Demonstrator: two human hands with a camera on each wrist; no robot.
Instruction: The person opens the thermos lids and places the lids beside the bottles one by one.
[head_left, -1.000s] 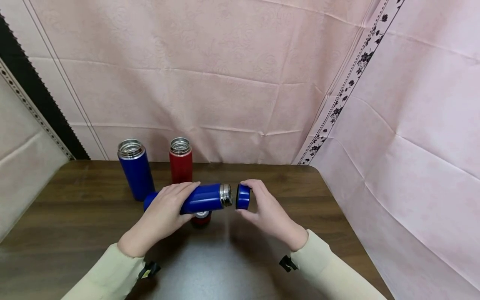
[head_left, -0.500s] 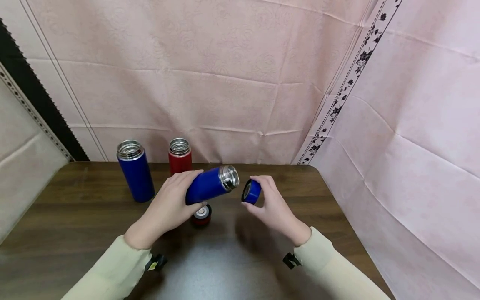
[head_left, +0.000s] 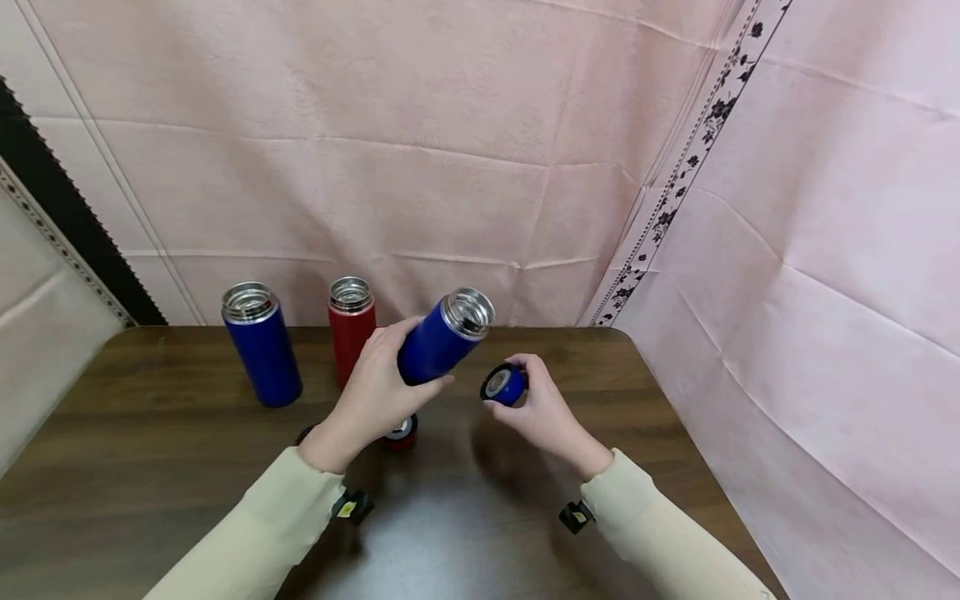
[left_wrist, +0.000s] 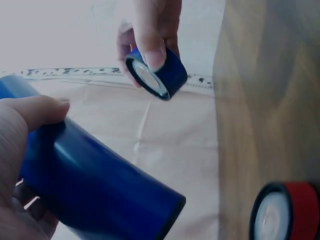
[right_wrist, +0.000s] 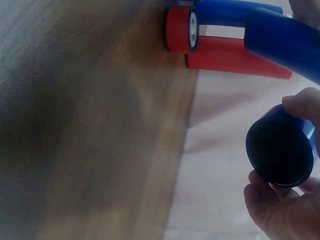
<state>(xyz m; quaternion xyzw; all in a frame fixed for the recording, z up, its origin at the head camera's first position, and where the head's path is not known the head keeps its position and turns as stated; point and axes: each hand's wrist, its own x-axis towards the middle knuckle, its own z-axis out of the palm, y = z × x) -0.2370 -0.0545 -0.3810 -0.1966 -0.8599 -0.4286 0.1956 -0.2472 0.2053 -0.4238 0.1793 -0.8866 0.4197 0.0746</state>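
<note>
My left hand (head_left: 378, 392) grips an open blue thermos bottle (head_left: 433, 348), raised above the table and tilted, its steel mouth pointing up and to the right. Its base shows in the left wrist view. A short way to the right, my right hand (head_left: 546, 417) pinches a blue screw lid (head_left: 514, 387) between thumb and fingers, apart from the bottle. The lid's pale inner side faces left, toward the bottle. Below the bottle, a red lid (left_wrist: 304, 212) rests on the table with its pale inside showing. My left wrist nearly hides another dark-rimmed round thing (head_left: 305, 434).
Behind my left hand stand a second blue bottle (head_left: 262, 354) and a red bottle (head_left: 352, 337), both upright and uncapped. The wooden table (head_left: 150, 467) ends at a pink cloth (head_left: 450, 167) at the back, with more cloth at both sides.
The blue bottle has gone from lying level to tilted mouth-up, rising up and rightward with my left hand. The blue lid has drawn away from its mouth and turned its inside into sight.
</note>
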